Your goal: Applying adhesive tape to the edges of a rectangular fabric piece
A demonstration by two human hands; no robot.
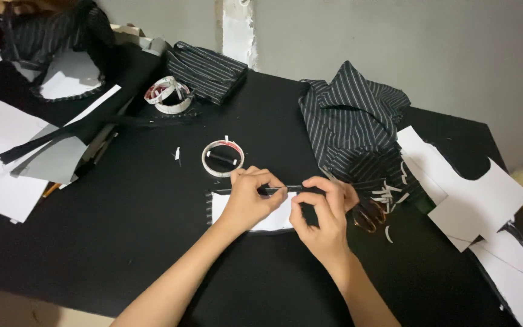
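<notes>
Head view: black-edged white piece [273,219] (flat)

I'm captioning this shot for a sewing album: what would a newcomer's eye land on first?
At the centre, the left hand and right hand pinch a narrow black strip over a white rectangular paper piece on the black tabletop. Just above sits a white tape roll; to the right lies a crumpled heap of black pinstriped fabric.
</notes>
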